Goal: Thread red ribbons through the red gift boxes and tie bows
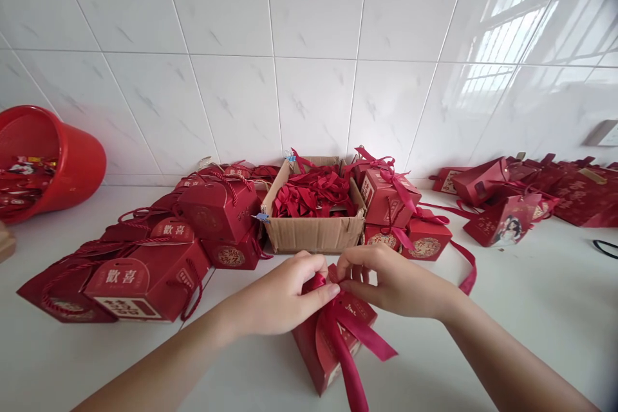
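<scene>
A small red gift box (309,347) sits on the white counter before me, turned at an angle. Dark red satin ribbon (344,335) lies over its top, with two loose tails hanging toward me. My left hand (302,286) pinches the ribbon above the box with thumb and bent fingers. Close beside it, my right hand (374,273) has thumb and fingertips pressed together at the same spot on the ribbon. The fingers hide the knot or loop between them.
A cardboard box (313,235) of red ribbons stands behind. Finished-looking red boxes (222,206) are stacked left, ribboned ones (391,196) right. A red bucket (82,154) lies tipped at far left. Red bags (584,196) and a card tag (505,222) lie right.
</scene>
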`<state>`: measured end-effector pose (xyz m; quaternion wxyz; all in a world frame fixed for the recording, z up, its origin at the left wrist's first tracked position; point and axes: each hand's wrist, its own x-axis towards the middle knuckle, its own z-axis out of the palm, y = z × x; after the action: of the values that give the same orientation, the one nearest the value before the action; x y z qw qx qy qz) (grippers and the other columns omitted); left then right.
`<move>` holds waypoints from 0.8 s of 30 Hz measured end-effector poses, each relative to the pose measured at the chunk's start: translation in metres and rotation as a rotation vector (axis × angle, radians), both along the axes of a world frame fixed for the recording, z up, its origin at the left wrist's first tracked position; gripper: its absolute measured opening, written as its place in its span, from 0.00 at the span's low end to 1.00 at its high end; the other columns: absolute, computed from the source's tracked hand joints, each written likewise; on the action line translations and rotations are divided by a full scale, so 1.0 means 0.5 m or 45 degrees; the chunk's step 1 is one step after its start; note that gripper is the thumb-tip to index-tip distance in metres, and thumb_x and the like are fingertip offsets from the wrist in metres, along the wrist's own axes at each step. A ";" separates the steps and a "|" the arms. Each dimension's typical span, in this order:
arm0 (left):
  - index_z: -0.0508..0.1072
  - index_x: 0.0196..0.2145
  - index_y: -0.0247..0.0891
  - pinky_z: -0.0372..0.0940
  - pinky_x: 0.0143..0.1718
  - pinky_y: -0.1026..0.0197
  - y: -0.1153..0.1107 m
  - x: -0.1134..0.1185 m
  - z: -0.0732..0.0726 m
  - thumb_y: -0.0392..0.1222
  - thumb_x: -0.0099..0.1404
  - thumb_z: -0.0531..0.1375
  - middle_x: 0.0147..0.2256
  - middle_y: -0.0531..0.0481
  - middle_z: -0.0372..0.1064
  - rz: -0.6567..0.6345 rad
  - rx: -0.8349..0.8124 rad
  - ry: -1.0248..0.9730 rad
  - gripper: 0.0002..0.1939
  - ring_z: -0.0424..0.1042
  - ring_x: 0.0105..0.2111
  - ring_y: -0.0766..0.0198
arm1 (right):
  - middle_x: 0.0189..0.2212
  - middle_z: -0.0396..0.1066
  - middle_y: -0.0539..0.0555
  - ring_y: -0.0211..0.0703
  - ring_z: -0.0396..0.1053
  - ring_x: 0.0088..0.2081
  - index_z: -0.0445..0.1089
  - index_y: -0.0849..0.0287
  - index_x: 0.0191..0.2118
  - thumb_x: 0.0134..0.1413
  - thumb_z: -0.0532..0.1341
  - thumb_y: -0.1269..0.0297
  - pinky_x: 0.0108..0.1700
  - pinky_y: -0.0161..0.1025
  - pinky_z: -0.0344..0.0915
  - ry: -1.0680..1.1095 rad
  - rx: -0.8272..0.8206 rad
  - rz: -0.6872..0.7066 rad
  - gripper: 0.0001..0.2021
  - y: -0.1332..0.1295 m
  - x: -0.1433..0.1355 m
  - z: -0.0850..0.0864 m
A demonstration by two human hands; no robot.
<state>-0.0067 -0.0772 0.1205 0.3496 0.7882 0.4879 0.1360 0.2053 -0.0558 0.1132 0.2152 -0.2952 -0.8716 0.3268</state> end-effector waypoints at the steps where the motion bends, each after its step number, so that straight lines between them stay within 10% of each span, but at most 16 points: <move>1: 0.62 0.32 0.40 0.58 0.35 0.62 -0.001 0.001 -0.002 0.54 0.66 0.52 0.35 0.54 0.60 0.002 -0.005 -0.010 0.15 0.61 0.33 0.64 | 0.33 0.72 0.47 0.33 0.66 0.31 0.69 0.59 0.35 0.56 0.56 0.76 0.33 0.30 0.63 0.008 -0.002 -0.002 0.07 0.000 0.000 -0.001; 13: 0.53 0.24 0.39 0.56 0.32 0.63 0.011 0.020 -0.041 0.55 0.62 0.58 0.25 0.57 0.55 0.144 0.047 -0.222 0.21 0.58 0.28 0.65 | 0.32 0.72 0.50 0.35 0.68 0.30 0.67 0.59 0.36 0.57 0.55 0.74 0.32 0.31 0.64 0.001 -0.053 -0.013 0.06 0.004 0.002 0.002; 24: 0.67 0.24 0.37 0.60 0.33 0.62 0.023 0.031 -0.047 0.49 0.55 0.65 0.30 0.53 0.69 0.223 -0.065 -0.367 0.14 0.68 0.32 0.61 | 0.27 0.69 0.47 0.34 0.65 0.28 0.65 0.58 0.33 0.57 0.56 0.72 0.28 0.30 0.60 -0.087 0.086 -0.175 0.03 0.006 0.026 0.010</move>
<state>0.0086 -0.0656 0.0972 0.4225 0.7059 0.5030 0.2651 0.2184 -0.0530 0.1183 0.2172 -0.3578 -0.8666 0.2716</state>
